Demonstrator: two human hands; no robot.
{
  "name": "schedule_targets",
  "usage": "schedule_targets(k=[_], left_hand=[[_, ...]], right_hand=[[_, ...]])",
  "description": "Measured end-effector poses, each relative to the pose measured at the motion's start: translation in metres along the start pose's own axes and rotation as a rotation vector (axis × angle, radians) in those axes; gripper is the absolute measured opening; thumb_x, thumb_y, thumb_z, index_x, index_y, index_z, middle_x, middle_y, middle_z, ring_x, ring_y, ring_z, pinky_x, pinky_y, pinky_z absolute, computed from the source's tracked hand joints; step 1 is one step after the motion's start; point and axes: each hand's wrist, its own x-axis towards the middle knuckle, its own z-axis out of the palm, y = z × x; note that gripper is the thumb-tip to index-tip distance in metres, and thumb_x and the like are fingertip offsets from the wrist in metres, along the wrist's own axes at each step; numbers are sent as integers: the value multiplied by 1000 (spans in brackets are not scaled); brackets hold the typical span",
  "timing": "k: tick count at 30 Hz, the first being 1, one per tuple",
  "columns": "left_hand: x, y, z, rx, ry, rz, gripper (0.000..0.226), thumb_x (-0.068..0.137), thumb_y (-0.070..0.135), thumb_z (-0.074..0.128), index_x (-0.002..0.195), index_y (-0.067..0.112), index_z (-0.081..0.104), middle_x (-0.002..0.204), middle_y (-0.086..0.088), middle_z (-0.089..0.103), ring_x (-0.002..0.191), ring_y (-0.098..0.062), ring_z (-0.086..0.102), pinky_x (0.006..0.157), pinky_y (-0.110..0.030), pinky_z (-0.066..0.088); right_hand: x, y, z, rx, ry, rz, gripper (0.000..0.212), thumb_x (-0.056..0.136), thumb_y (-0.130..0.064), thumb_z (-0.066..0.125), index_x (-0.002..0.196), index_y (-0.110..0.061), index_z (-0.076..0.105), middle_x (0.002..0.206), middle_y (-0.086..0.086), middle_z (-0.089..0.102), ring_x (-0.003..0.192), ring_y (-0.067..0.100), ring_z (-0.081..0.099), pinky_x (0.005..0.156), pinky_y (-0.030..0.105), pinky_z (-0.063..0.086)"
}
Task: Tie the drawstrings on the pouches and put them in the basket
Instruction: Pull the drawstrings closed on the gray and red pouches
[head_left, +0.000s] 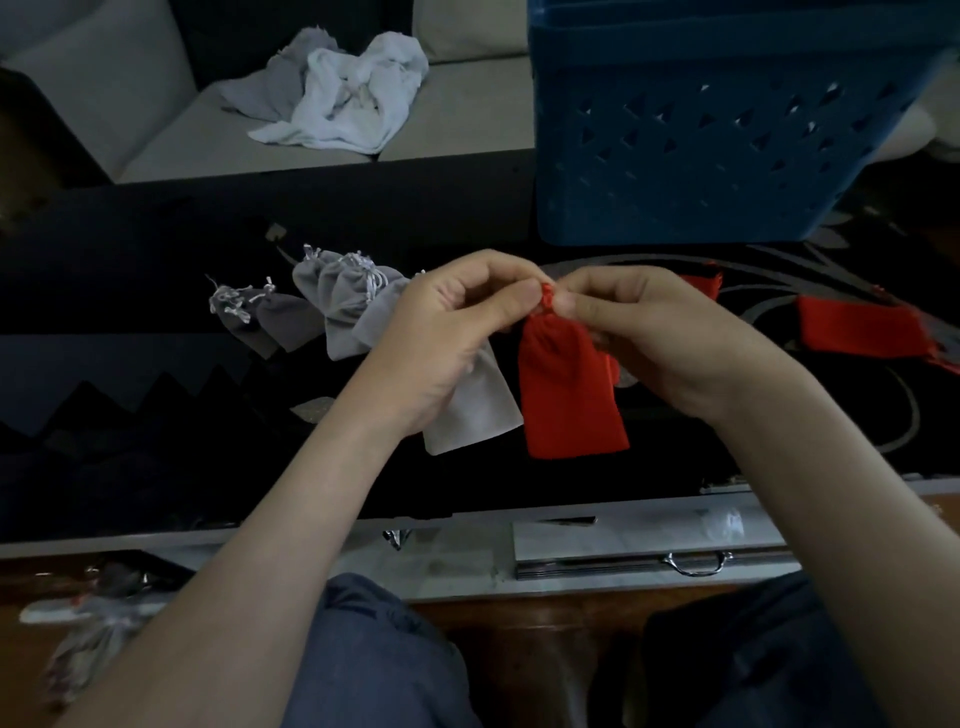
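Now you're pinching the red pouch (569, 384) neck with both left hand (441, 338) and right hand (660, 332), knotting midair; grey pouches (332, 306) (some untied) are waiting left, basket (717, 130) far right.

a: what stands in the way on the right?
b: the blue basket (717, 130) far right, tall-walled; red pouches (857, 327) lie on its near side.
a: and left?
b: grey pouches (337, 306) crowd mid-left; open dark table (130, 270) further left.

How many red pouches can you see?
3 red pouches: one pinched between left hand and right hand; one peeking from behind the right hand; one on the table farther right. More may be hidden.
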Motion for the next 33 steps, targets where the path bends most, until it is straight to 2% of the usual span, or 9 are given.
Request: schedule_targets(k=[4, 9, 13, 15, 18, 20, 23, 27, 33], left_hand=[[-2, 2, -2, -30, -56, -21, 10, 80, 15, 62, 88, 9, 65, 81, 7, 69, 83, -6, 63, 78, -19, 48], [-4, 6, -3, 142, -23, -12, 8, 85, 2, 64, 84, 10, 65, 76, 7, 65, 77, -7, 60, 75, -17, 49], [-3, 6, -4, 356, -15, 26, 7, 86, 4, 67, 82, 10, 66, 74, 7, 63, 72, -9, 55, 69, -19, 45], [-3, 7, -4, 418, -11, 32, 2, 85, 5, 68, 84, 8, 67, 76, 3, 65, 73, -10, 56, 69, -19, 46], [-4, 9, -3, 385, 8, -55, 1, 85, 7, 68, 85, 8, 68, 76, 6, 67, 73, -4, 60, 69, -17, 48], [-4, 7, -3, 344, 21, -145, 3, 86, 8, 66, 85, 10, 69, 72, 9, 67, 68, 4, 59, 66, -12, 45], [-2, 4, -5, 331, 12, -240, 5, 86, 10, 66, 89, 10, 70, 76, 4, 69, 68, 1, 60, 65, -12, 46], [-1, 6, -7, 320, -14, -299, 6, 85, 8, 67, 89, 10, 71, 80, -2, 70, 71, -3, 61, 65, -11, 49], [-2, 7, -4, 336, 19, -323, 6, 84, 8, 68, 82, 13, 70, 76, -1, 69, 70, -3, 60, 63, -10, 47]], right_hand=[[-1, 1, 0, 98, -46, 57, 15, 79, -23, 59, 80, -10, 65, 67, -2, 64, 60, 6, 60, 57, 15, 49], [1, 1, 0, 48, -29, 39, 18, 76, -25, 59, 81, -8, 63, 61, -3, 63, 54, 4, 58, 51, 14, 46], [2, 2, 0, -142, 17, 1, 13, 81, -25, 61, 79, -13, 66, 62, -3, 59, 53, 4, 48, 51, 14, 38], [2, 2, -1, -243, 45, -4, 11, 86, -19, 61, 78, -15, 67, 62, -2, 57, 52, 5, 46, 51, 20, 34], [3, 1, -1, -342, 60, -41, 11, 88, -17, 62, 79, -16, 67, 67, 2, 58, 59, 10, 48, 59, 24, 38], [3, 2, 0, -481, 86, -90, 9, 88, -20, 64, 80, -16, 67, 62, -9, 56, 60, 3, 48, 62, 18, 40], [4, 5, 4, -663, 147, -173, 8, 86, -24, 66, 81, -17, 66, 62, -15, 56, 58, -6, 49, 58, 8, 38], [3, 7, 4, -709, 162, -200, 9, 87, -25, 65, 81, -18, 66, 69, -10, 60, 61, -2, 50, 61, 17, 40], [3, 8, 7, -663, 162, -174, 10, 89, -24, 61, 81, -21, 65, 64, -13, 55, 58, -5, 47, 59, 9, 37]])
